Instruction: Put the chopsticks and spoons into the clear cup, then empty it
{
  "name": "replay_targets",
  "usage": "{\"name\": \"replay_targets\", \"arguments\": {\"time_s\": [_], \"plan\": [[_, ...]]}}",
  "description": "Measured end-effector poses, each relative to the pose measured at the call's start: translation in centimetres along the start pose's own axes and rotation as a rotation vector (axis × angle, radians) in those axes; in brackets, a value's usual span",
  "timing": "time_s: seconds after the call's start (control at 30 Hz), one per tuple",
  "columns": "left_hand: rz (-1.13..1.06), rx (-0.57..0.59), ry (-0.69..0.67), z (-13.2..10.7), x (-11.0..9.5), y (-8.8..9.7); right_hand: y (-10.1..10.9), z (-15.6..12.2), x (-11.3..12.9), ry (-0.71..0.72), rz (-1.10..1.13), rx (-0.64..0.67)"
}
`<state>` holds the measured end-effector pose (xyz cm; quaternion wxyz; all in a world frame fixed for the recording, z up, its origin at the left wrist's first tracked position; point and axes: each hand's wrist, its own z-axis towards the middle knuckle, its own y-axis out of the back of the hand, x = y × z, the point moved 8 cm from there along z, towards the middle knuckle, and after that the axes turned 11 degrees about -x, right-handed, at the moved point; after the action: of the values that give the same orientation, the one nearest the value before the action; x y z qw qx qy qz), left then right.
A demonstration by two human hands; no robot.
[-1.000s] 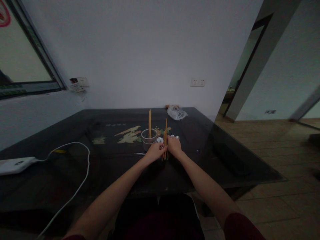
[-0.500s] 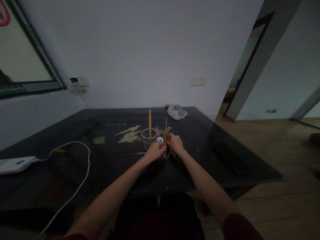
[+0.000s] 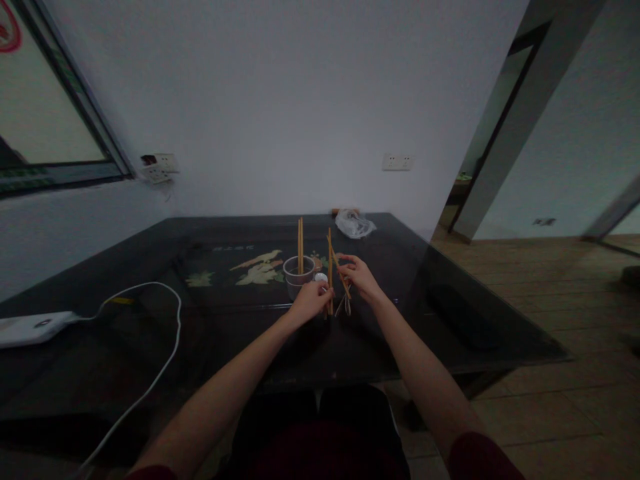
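Observation:
My left hand is closed around upright wooden chopsticks just to the right of the cup. A slanted chopstick leans across their upper part, and its lower end runs down beside my right hand. The fingers of that hand are bent around this slanted stick. Below the right fingers lie small shiny metal utensils, too dim to name surely. A clear cup stands left of my hands with a pair of chopsticks upright in it. A round white thing shows behind my left fingers.
The dark glossy table bears a bird-and-leaf picture. A crumpled plastic bag lies by the wall. On the left are a white device and its cable; a dark flat object lies at the right.
My right hand has shifted slightly up and right, its fingers loosening from a tight pinch. The chopstick by it now slants away from the upright ones. My left hand has hardly moved.

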<state>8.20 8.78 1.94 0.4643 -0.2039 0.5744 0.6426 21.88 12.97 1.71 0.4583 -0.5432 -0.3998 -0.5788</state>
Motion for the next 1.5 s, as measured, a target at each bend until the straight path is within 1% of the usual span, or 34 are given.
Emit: {"name": "replay_targets", "arguments": {"time_s": [0.13, 0.27, 0.37, 0.63, 0.77, 1.1, 1.23, 1.5], "plan": [[-0.005, 0.000, 0.010, -0.1, -0.1, 0.0, -0.5, -0.5, 0.5, -0.042, 0.106, 0.075], [0.001, -0.018, -0.003, -0.2, -0.3, 0.3, -0.8, -0.8, 0.9, -0.044, 0.109, 0.156], [0.025, -0.022, -0.031, -0.1, -0.5, 0.3, -0.9, -0.9, 1.0, -0.034, 0.092, 0.190], [0.022, -0.002, -0.081, -0.1, -0.6, 0.1, -1.1, -1.0, 1.0, -0.039, 0.102, 0.215], [0.032, -0.014, -0.107, -0.2, -0.8, 0.2, -1.2, -1.1, 1.2, -0.031, 0.096, 0.242], [0.043, -0.004, -0.136, -0.1, -0.8, 0.1, -1.6, -1.6, 2.1, 0.028, 0.022, 0.287], [0.045, -0.022, -0.147, 0.0, -0.7, 0.2, -1.7, -1.9, 2.3, 0.050, 0.014, 0.318], [0.043, -0.021, -0.154, -0.1, -0.6, 0.2, -1.7, -1.8, 2.4, 0.056, 0.035, 0.316]]}}
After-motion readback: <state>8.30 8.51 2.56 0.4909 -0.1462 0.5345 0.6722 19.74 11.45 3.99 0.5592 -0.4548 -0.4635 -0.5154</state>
